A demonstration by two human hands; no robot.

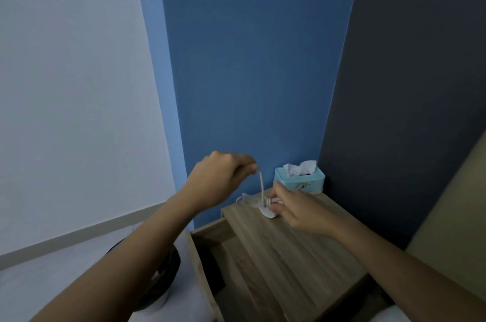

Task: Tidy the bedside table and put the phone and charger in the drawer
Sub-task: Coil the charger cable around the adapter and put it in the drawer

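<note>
Head view: both bare forearms reach in from the bottom edge toward frame centre. The left hand [223, 177], centre frame, is raised above the table with fingers curled shut, pinching the upper end of a thin white charger cable [261, 186] that hangs taut and nearly vertical below it. The right hand [297, 210], just right of centre, sits low at the table's far end, fingers pressed around a bundled coil of the same cable, with a flat white round charger piece [268, 212] at its fingertips, on or just above the wood; can't tell which. A loose cable loop lies on the tabletop just left of that hand. The wood-grain bedside table [289, 256] fills lower centre; its pulled-out wooden drawer [210, 250] is open at lower centre-left, inside dark. A light blue tissue box [299, 179] with white tissue sticking out stands at the table's back corner against the blue wall [249, 58]. Phone not visible.
</note>
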